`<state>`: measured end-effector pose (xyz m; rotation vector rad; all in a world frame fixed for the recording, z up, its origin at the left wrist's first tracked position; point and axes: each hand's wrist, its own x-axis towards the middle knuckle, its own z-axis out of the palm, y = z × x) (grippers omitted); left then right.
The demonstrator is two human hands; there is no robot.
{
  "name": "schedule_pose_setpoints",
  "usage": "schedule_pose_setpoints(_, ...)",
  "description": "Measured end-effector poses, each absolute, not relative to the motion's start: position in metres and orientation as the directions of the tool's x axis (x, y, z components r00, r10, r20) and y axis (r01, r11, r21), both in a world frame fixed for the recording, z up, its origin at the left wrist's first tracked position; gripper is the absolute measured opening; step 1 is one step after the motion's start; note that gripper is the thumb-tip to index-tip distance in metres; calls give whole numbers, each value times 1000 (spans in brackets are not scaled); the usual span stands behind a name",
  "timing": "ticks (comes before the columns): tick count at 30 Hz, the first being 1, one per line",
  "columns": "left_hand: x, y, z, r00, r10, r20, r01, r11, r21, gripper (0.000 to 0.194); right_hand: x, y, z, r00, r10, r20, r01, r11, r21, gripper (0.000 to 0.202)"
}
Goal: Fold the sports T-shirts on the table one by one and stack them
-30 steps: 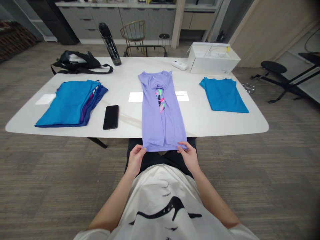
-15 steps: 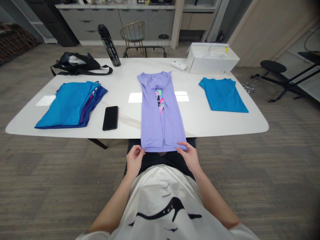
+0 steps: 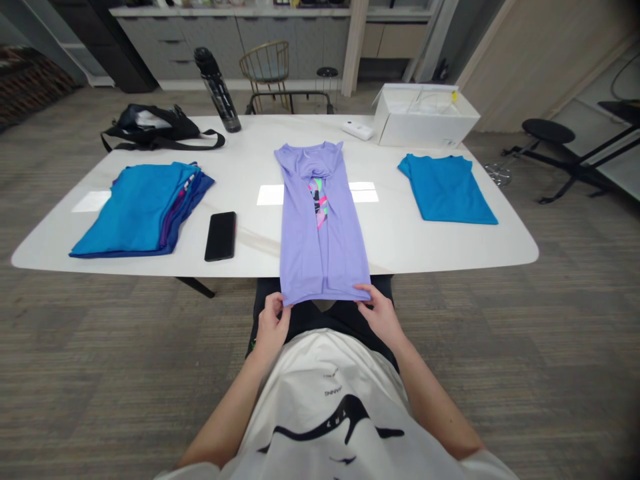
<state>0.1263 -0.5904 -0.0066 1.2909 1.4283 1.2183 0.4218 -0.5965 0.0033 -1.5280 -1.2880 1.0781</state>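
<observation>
A lavender T-shirt (image 3: 345, 233) lies lengthwise on the table, its sides folded inward so that a strip of colourful print shows down the middle. Its hem hangs past the table's near edge, over my lap. My left hand (image 3: 273, 323) pinches the hem's left corner between thumb and fingers. At the right corner, my right hand (image 3: 379, 313) grips the hem the same way, fingers on top and thumb beneath. The collar end lies flat toward the far side.
On the white table (image 3: 255, 253), a stack of folded clothes (image 3: 140, 207) and a phone (image 3: 221, 237) lie left. A folded blue T-shirt (image 3: 447, 190) lies right. Farther back are a black bag (image 3: 155, 127), a bottle (image 3: 218, 90), a white remote-like object (image 3: 357, 130) and a white box (image 3: 425, 120).
The hem has shifted slightly left, and its edge now curves up at the right and bunches a little. Both hands keep their hold on the corners.
</observation>
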Motion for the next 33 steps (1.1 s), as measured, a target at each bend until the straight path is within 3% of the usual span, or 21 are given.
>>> schedule_pose_setpoints(4,123,-584,-4,65,996,67,221,-80,972,47,426,-598,2,114,993,-13,406,-58,-912,30)
schedule_pose_setpoints(11,113,-569,-19,-4,975,222,325,-209,922,35,426,-597,4,100,985,142,477,78,-875,30)
schedule_pose_setpoints(15,111,-553,1,119,920,372,486,-381,787,31,429,-591,15,144,957,252,567,129,-814,28)
schedule_pose_setpoints(18,111,-533,34,254,900,353,377,-428,821,23,435,-579,32,137,940,312,551,189,-812,24)
schedule_pose_setpoints(21,113,-510,66,402,881,251,187,-347,919,17,442,-559,50,2,966,260,364,241,-900,18)
schedule_pose_setpoints(25,115,-478,93,571,818,66,33,-103,994,17,450,-529,71,-169,979,115,136,139,-981,5)
schedule_pose_setpoints(28,117,-452,109,677,734,-55,-9,83,997,22,454,-504,89,-288,955,75,114,112,-987,5)
schedule_pose_setpoints(33,119,-401,129,757,641,-127,-21,218,976,31,458,-457,123,-442,896,-42,169,38,-985,15)
